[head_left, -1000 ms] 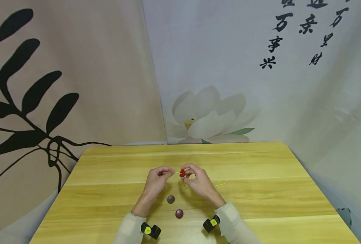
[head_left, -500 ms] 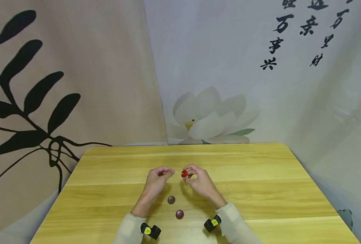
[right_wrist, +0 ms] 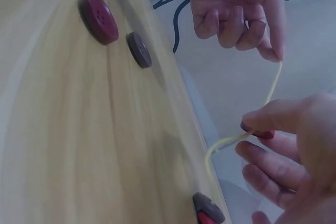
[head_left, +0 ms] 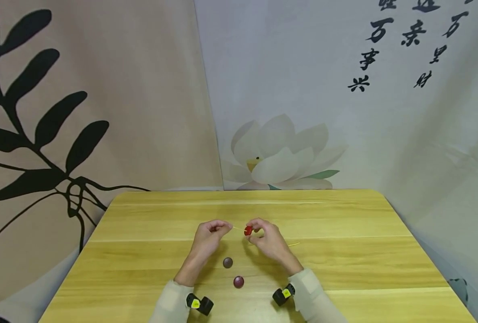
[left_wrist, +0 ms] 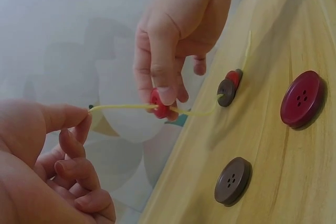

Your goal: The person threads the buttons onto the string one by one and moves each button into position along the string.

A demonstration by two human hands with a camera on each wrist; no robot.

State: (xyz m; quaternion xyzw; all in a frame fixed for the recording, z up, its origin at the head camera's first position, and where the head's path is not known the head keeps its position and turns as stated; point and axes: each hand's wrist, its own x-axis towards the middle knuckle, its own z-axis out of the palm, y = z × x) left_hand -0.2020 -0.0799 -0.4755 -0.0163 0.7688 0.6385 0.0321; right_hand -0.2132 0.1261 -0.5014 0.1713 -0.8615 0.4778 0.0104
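Note:
My left hand [head_left: 207,237] pinches the end of a yellow string [left_wrist: 118,106] between thumb and forefinger. With thumb and fingers my right hand [head_left: 272,242] grips a red button [left_wrist: 159,103], and the string runs through it. Farther along, the string sags to a brown button [left_wrist: 226,93] with a red button [left_wrist: 234,78] stacked behind it, low by the tabletop. The right fingers hide part of the held button in the right wrist view.
On the wooden table [head_left: 364,269] lie a loose brown four-hole button [left_wrist: 231,181] and a larger maroon button [left_wrist: 303,99], between the forearms in the head view. The string's tail shows beyond the right wrist. A printed cloth [head_left: 150,89] hangs behind the table.
My right hand has slid right with the red button, away from the left hand, so more string shows between them. The left hand has stayed almost still.

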